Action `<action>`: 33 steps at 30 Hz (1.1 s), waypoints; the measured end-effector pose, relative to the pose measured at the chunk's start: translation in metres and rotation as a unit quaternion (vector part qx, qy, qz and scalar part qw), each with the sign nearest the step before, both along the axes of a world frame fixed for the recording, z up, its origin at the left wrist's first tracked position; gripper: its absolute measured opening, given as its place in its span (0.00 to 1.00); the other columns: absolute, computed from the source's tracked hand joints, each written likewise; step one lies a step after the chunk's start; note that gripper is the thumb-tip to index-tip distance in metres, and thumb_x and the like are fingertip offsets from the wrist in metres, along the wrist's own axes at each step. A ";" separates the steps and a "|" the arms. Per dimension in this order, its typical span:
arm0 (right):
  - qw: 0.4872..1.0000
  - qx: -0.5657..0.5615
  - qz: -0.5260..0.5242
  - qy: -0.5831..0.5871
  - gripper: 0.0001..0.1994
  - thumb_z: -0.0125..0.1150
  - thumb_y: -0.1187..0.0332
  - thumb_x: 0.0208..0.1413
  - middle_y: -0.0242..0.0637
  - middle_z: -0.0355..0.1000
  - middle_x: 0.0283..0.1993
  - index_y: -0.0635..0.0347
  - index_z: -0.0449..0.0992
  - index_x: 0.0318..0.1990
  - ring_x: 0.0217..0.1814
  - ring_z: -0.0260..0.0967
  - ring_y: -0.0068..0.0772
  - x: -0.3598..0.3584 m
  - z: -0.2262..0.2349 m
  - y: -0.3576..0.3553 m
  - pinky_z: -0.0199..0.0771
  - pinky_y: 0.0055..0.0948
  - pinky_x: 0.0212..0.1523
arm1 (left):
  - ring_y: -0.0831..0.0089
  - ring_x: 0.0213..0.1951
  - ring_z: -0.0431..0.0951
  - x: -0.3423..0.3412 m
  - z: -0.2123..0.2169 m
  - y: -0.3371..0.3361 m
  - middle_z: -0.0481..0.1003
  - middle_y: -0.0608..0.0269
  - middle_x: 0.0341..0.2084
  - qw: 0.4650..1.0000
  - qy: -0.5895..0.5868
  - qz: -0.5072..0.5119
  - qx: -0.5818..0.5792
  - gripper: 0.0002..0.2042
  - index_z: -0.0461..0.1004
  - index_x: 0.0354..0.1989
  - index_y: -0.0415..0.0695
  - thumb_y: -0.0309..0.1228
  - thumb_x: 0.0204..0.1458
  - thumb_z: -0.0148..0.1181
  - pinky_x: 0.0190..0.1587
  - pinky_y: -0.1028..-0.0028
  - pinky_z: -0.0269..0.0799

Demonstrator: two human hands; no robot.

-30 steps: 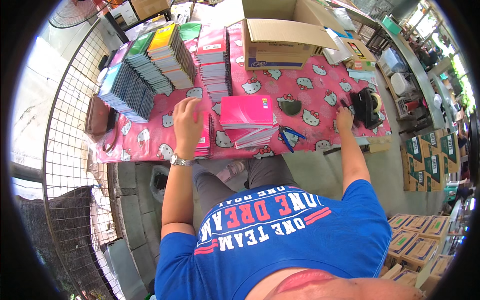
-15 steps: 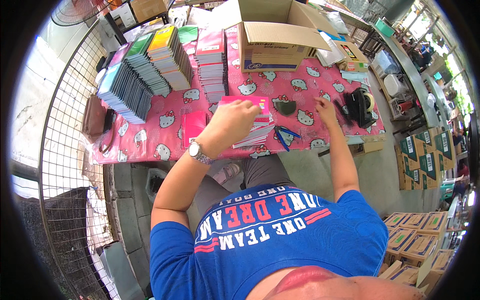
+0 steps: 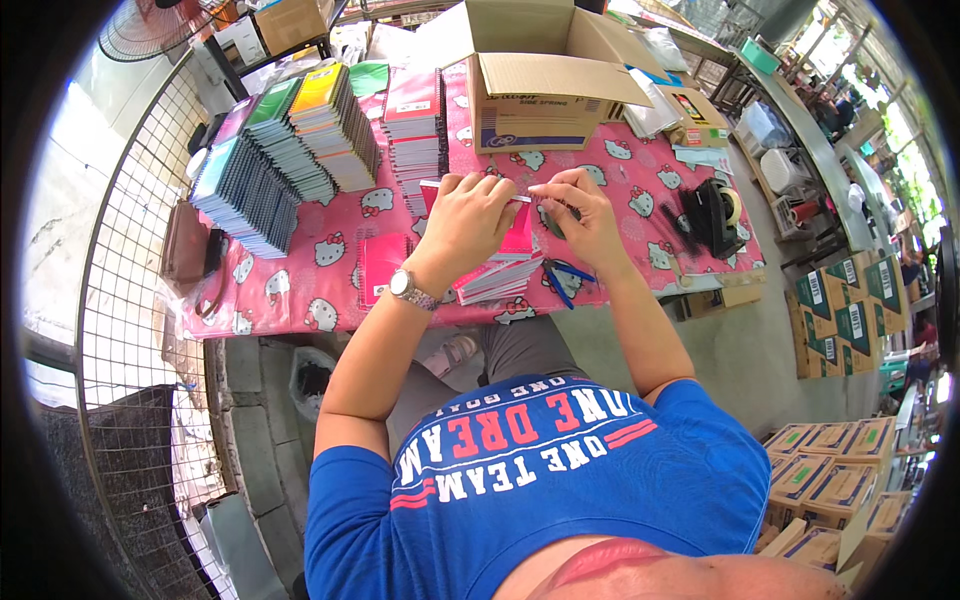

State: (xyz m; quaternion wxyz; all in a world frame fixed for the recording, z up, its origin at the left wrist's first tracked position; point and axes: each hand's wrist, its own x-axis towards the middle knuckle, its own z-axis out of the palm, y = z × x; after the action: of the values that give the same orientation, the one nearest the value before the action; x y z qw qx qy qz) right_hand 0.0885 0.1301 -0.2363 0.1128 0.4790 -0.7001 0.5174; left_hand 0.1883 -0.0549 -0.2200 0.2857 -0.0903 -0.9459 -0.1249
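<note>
My left hand (image 3: 468,215), with a wristwatch above it, is closed on the top edge of a pink spiral notebook (image 3: 519,240). That notebook is tilted up over a stack of pink notebooks (image 3: 497,282) near the table's front edge. At its upper right corner, the fingers of my right hand (image 3: 582,213) are pinched together; what they hold is too small to make out. Blue-handled pliers (image 3: 567,278) lie just right of the stack. Left of my left wrist rests another pink notebook (image 3: 378,265).
Tall notebook stacks stand at the back left: blue (image 3: 243,200), green, yellow (image 3: 335,125) and red (image 3: 415,140). An open cardboard box (image 3: 535,115) sits behind my hands. A black tape dispenser (image 3: 712,220) is at the right. Wire mesh (image 3: 130,240) borders the left side.
My right hand has come left and inward to the notebook's corner. My left hand has lifted the pink notebook's edge off the stack.
</note>
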 end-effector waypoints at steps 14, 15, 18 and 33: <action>0.986 0.154 0.012 -0.066 0.17 0.60 0.74 0.60 0.36 0.73 0.34 0.60 0.70 0.56 0.33 0.69 0.23 0.022 0.042 0.013 0.71 0.26 0.37 | 0.62 0.44 0.76 0.006 0.006 0.017 0.76 0.63 0.38 0.999 -0.002 0.004 -0.033 0.12 0.70 0.48 0.49 0.35 0.58 0.56 0.53 0.58 0.61; 0.988 0.151 0.016 -0.024 0.16 0.60 0.75 0.59 0.35 0.72 0.33 0.60 0.70 0.55 0.32 0.68 0.22 0.024 0.046 0.012 0.70 0.25 0.36 | 0.62 0.44 0.76 0.008 0.005 0.015 0.76 0.63 0.38 1.000 -0.012 0.003 -0.028 0.12 0.69 0.49 0.49 0.35 0.57 0.57 0.53 0.58 0.61; 0.964 0.224 0.056 -0.128 0.16 0.57 0.66 0.62 0.44 0.76 0.36 0.60 0.70 0.55 0.40 0.76 0.38 0.019 0.058 0.007 0.74 0.34 0.43 | 0.63 0.44 0.76 0.012 0.001 0.009 0.76 0.63 0.38 1.000 -0.014 -0.003 -0.004 0.13 0.69 0.49 0.49 0.34 0.57 0.58 0.53 0.58 0.61; 0.895 0.176 0.107 -0.395 0.30 0.65 0.51 0.54 0.43 0.72 0.59 0.63 0.71 0.59 0.55 0.72 0.45 -0.104 -0.057 -0.005 0.73 0.41 0.54 | 0.60 0.60 0.67 0.021 -0.017 -0.004 0.73 0.67 0.49 0.997 0.000 0.081 0.022 0.21 0.74 0.52 0.54 0.49 0.53 0.64 0.63 0.32 0.47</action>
State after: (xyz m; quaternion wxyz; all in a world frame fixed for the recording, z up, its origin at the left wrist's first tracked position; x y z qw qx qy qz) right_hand -0.0158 0.1250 -0.2933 -0.3155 0.3188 -0.7113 0.5412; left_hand 0.2096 -0.0586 -0.2372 0.2963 -0.0075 -0.9472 -0.1219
